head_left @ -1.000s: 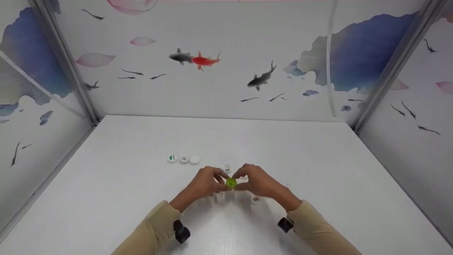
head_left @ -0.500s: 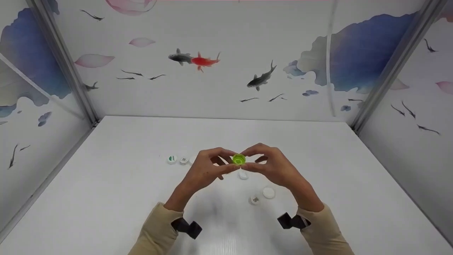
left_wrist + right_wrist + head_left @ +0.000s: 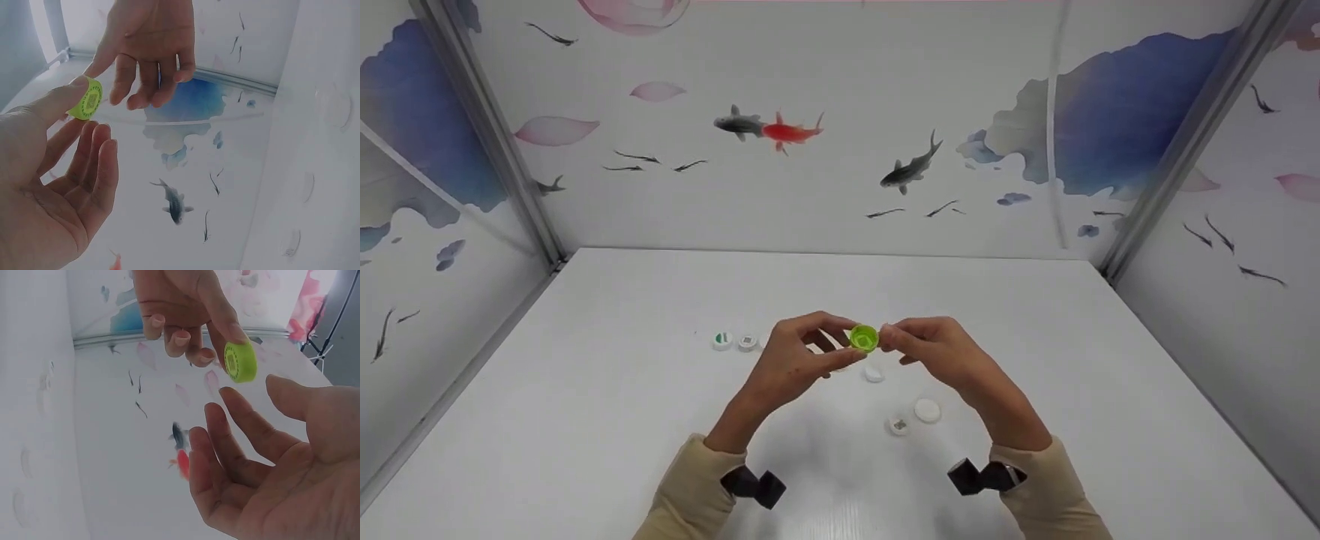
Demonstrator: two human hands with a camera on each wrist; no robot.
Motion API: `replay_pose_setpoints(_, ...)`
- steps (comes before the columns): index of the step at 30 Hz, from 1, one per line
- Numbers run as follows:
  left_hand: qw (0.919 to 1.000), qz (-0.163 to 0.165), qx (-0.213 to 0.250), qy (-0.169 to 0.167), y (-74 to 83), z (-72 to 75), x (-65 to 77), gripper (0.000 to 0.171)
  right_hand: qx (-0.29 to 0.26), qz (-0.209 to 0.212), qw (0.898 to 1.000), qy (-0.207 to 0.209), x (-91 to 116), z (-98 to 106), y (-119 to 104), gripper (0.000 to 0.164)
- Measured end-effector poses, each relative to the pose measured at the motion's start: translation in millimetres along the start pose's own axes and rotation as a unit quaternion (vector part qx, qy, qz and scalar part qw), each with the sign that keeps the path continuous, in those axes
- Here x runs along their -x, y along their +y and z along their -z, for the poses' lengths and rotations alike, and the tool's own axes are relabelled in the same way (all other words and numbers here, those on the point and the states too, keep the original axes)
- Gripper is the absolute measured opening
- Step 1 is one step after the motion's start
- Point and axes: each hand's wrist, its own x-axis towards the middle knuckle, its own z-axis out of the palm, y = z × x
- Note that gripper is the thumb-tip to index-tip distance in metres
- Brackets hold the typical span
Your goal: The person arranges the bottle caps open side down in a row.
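A bright green bottle cap (image 3: 864,338) is held up over the table, its hollow side facing the head camera. My left hand (image 3: 795,356) pinches it between thumb and forefinger, the other fingers loosely bent. In the left wrist view the outer face of the cap (image 3: 90,104) carries a small square code inside a ring of print. Just right of the cap is my right hand (image 3: 949,351), which holds nothing. In the right wrist view its thumb (image 3: 289,396) and fingers stand apart, with a gap between them and the cap.
White caps lie on the white table (image 3: 622,390): a green-marked cap (image 3: 722,341) and a code-marked cap (image 3: 747,343) to the left, a white cap (image 3: 874,373) below the hands, a larger cap (image 3: 928,410) and another code-marked cap (image 3: 898,425) nearer me. Printed panels enclose the table.
Both hands have lifted the green cap from low over the table, up and slightly right. Since half a second ago the right hand has let go of it; the left still holds it.
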Motion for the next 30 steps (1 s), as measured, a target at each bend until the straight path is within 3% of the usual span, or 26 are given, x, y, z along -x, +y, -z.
replay_pose_setpoints(9,0.9999,0.009,-0.004,-0.008,-1.7,-4.4,1.8,0.033,-0.035,-0.018,0.999,-0.002,-3.4,-5.8,6.0,0.033)
replay_pose_setpoints(15,0.9948,0.078,0.063,-0.016,-0.8,-6.1,-0.8,0.031,-0.06,0.024,0.997,0.037,-5.6,-5.6,5.0,0.027)
replay_pose_setpoints(19,0.9809,0.143,0.121,-0.053,2.2,-8.8,-0.7,0.05,-0.052,0.05,0.996,0.055,-5.8,-5.0,5.5,0.02)
replay_pose_setpoints(23,0.9561,0.205,0.186,-0.095,5.4,-10.2,1.1,0.062,-0.018,0.084,0.995,0.055,-7.2,-4.8,8.5,0.018)
replay_pose_setpoints(26,0.94,0.234,0.221,-0.112,5.6,-10.0,1.1,0.06,0.004,0.113,0.992,0.051,-7.8,-4.9,9.9,0.018)
replay_pose_setpoints(28,0.9351,0.241,0.231,-0.117,4.8,-9.6,1.2,0.057,0.009,0.125,0.991,0.046,-7.2,-5.1,10.0,0.017)
replay_pose_setpoints(30,0.9362,0.24,0.228,-0.118,3.2,-9.4,1.4,0.054,0.013,0.13,0.99,0.043,-6.6,-5.0,10.0,0.016)
